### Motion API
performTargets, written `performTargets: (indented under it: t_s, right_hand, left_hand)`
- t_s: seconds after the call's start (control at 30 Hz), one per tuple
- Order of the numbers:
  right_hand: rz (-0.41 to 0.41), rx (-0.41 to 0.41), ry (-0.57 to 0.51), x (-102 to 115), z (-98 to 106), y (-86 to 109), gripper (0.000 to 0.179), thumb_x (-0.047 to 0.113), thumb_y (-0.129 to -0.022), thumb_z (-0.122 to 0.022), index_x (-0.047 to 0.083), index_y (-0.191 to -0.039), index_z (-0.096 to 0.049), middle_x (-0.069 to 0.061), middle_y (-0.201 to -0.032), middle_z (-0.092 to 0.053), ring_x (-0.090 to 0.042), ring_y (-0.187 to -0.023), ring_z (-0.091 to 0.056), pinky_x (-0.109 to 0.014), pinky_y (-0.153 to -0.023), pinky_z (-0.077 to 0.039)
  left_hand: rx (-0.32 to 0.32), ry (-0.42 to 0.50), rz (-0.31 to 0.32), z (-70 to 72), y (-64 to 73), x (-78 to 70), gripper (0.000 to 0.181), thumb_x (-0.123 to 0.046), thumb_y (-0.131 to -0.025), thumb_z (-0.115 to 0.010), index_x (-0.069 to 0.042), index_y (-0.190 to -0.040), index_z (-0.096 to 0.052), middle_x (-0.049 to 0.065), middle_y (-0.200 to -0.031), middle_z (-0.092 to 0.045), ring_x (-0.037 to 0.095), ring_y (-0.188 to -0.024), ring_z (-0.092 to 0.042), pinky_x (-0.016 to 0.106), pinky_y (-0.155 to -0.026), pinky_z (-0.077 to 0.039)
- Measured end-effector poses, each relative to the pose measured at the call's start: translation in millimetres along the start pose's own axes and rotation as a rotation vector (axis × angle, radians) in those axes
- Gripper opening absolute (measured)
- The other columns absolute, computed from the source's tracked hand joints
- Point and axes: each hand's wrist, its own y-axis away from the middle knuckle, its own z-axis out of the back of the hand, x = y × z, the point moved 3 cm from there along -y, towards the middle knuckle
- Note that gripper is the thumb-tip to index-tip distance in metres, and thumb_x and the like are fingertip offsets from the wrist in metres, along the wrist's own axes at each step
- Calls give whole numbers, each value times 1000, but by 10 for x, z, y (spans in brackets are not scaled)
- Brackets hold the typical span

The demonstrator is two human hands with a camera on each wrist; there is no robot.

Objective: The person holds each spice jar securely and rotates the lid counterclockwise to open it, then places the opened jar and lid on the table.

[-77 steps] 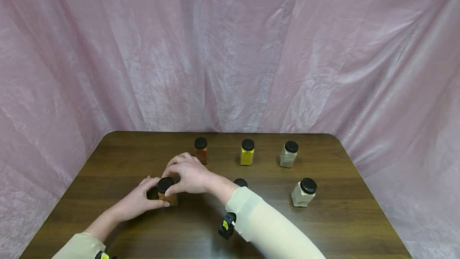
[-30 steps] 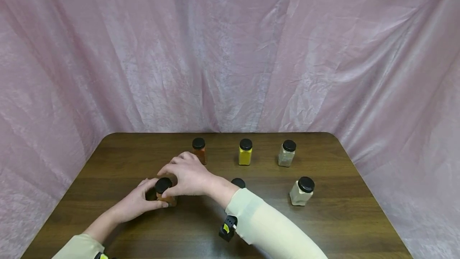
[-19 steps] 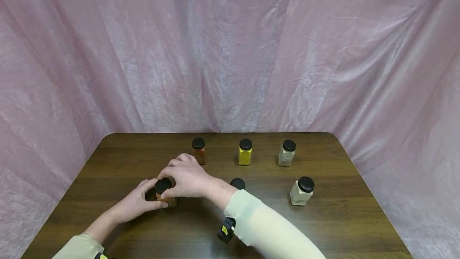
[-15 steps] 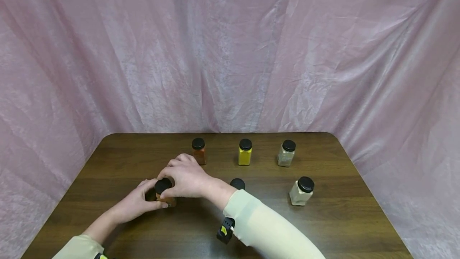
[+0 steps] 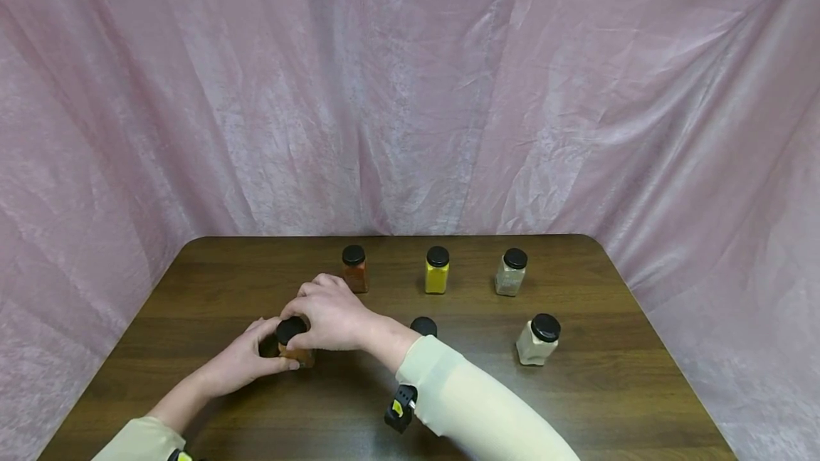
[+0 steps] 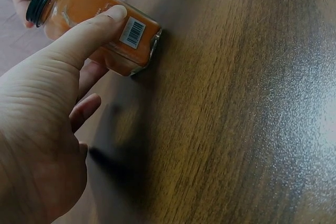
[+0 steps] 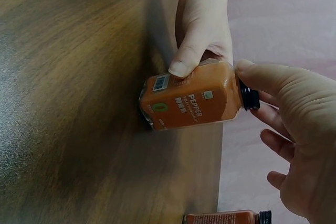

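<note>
A pepper jar [image 7: 207,100] with orange-brown powder and a printed label stands on the table between both hands. My left hand [image 5: 240,363] grips its body, the thumb lying along the side near a barcode in the left wrist view. With thumb and fingers, my right hand [image 5: 336,317] pinches around the black lid [image 7: 249,96] on top. The lid sits on the jar. In the left wrist view, the jar [image 6: 100,3] has its base at the tabletop, and only the right hand's fingertips show at the lid.
At the back of the wooden table [image 5: 615,404] stand a red-brown jar [image 5: 356,277], a yellow jar [image 5: 437,279] and a pale grey jar [image 5: 510,280]. A cream jar [image 5: 533,348] stands to the right. The right forearm mostly hides another black-lidded jar [image 5: 423,326]. A pink curtain [image 5: 410,91] hangs behind.
The right hand's fingers were spread wider off the lid one second ago and have closed around it again. The left hand has kept its grip on the jar.
</note>
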Motion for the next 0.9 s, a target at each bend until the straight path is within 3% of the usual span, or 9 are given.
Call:
performTargets:
  t_s: [0.07, 0.17, 0.37, 0.47, 0.57, 0.73, 0.77, 0.9]
  right_hand:
    - [4, 11, -12, -2, 2, -1, 41, 57, -86, -78, 40, -123, -72, 19, -107, -57, -7, -110, -43, -31, -99, -35]
    - [16, 27, -10, -3, 7, -3, 40, 53, -89, -77, 40, -126, -71, 18, -110, -58, -8, -113, -44, -31, -101, -35]
    - [49, 75, -2, 13, 19, 7, 39, 46, -95, -72, 41, -133, -66, 17, -120, -57, -10, -122, -43, -32, -106, -33]
    - [61, 95, -9, 24, 25, 15, 40, 40, -97, -71, 41, -136, -64, 17, -123, -56, -9, -124, -42, -31, -107, -32]
    - [65, 110, -16, 30, 29, 21, 41, 35, -97, -70, 42, -137, -63, 18, -125, -55, -8, -126, -41, -30, -109, -30]
    - [63, 118, -22, 33, 26, 35, 42, 34, -98, -70, 42, -138, -62, 18, -128, -55, -9, -129, -39, -31, -110, -30]
    - [62, 117, -28, 32, 23, 37, 42, 34, -98, -70, 42, -138, -62, 19, -129, -55, -9, -130, -39, -31, -111, -30]
    - [65, 81, -57, 23, 17, 44, 48, 40, -95, -71, 41, -141, -59, 17, -132, -54, -9, -132, -38, -32, -112, -29]
  left_hand:
    - [-4, 10, -4, -1, 0, -3, 50, -42, -84, -85, -35, -128, -62, 4, -146, -50, 52, -148, -11, 80, -105, -10]
    - [-8, 16, -7, 0, 0, -6, 52, -41, -84, -85, -35, -130, -62, 5, -147, -50, 51, -148, -11, 79, -105, -9]
    - [14, -10, 6, 6, 15, -7, 67, -44, -86, -83, -38, -145, -52, 9, -147, -44, 40, -137, -32, 67, -101, -33]
    - [23, -15, 25, 10, 21, -11, 73, -46, -86, -82, -36, -149, -48, 12, -148, -40, 36, -134, -36, 60, -99, -37]
    - [23, -16, 43, 12, 30, -17, 75, -47, -86, -81, -32, -151, -48, 17, -155, -34, 44, -142, -27, 67, -101, -34]
    - [33, 9, 64, 5, 44, -18, 77, -47, -87, -80, -30, -154, -45, 20, -163, -23, 55, -148, -3, 81, -102, -18]
    - [32, 8, 65, 4, 46, -17, 76, -47, -87, -80, -30, -153, -46, 20, -163, -23, 54, -148, -3, 81, -102, -18]
    - [11, -18, 37, 4, 35, -24, 64, -47, -86, -82, -31, -142, -56, 12, -148, -42, 40, -139, -31, 67, -103, -32]
